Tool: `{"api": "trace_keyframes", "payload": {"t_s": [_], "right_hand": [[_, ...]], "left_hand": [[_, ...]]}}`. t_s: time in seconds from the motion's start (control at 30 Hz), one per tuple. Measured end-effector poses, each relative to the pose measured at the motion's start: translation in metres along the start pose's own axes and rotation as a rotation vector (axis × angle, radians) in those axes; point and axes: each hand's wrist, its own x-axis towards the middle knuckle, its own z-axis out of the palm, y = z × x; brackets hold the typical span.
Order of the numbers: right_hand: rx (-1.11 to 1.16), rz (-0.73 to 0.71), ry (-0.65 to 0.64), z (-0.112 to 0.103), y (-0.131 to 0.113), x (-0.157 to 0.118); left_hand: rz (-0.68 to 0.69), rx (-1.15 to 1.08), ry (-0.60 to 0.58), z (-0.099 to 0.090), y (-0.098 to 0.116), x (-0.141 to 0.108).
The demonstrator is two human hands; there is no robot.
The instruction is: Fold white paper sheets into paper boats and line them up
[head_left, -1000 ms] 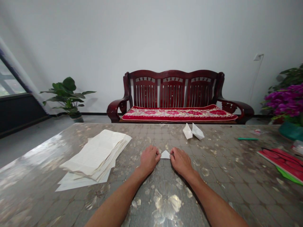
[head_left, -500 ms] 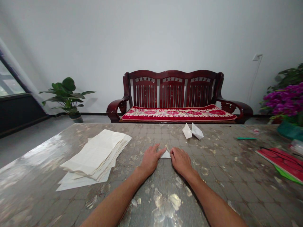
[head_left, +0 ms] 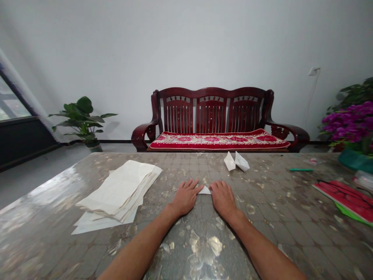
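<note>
A small white folded paper [head_left: 205,190], triangular in the part that shows, lies flat on the table between my hands. My left hand [head_left: 187,195] rests palm down with its fingers spread, its thumb touching the paper's left side. At the right end, my right hand [head_left: 222,195] has its fingers curled over the paper's edge and covers that corner. Beyond the hands, two folded paper boats [head_left: 241,161] stand side by side, slightly right of centre. A stack of white paper sheets [head_left: 122,188] lies to the left of my left hand.
The table [head_left: 262,241] has a glossy patterned cover. To the right lie a green pen [head_left: 301,169], a red booklet [head_left: 346,197] and dark-framed glasses [head_left: 338,187]. Purple flowers [head_left: 349,120] stand at the right edge. A wooden bench [head_left: 211,116] is behind the table.
My left fingers have lowered and spread flatter on the table, the thumb still at the paper. My right hand has settled slightly on the paper's edge. The view has shifted a little.
</note>
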Motion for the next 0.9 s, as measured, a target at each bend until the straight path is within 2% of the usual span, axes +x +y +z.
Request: {"api": "trace_keyframes", "payload": {"t_s": [0.1,0.17,0.37,0.67,0.77,0.9], "right_hand": [[-0.012,-0.140,-0.032,-0.003,-0.005,0.000],[-0.037,-0.169,-0.062,-0.006,-0.009,0.001],[-0.127,-0.132,-0.093,-0.013,-0.022,0.000],[-0.216,-0.131,-0.213,-0.016,-0.025,-0.008],[-0.238,-0.156,-0.228,-0.016,-0.027,-0.006],[-0.215,-0.170,-0.203,-0.012,-0.027,-0.006]], "left_hand": [[0.010,0.024,0.005,0.000,0.003,-0.003],[0.021,0.039,0.018,0.001,0.004,-0.004],[0.027,0.074,0.015,0.002,0.006,-0.006],[0.064,0.157,0.041,0.000,-0.005,-0.017],[0.072,0.180,0.091,0.001,-0.001,-0.019],[0.177,0.159,0.134,0.006,0.011,-0.019]]}}
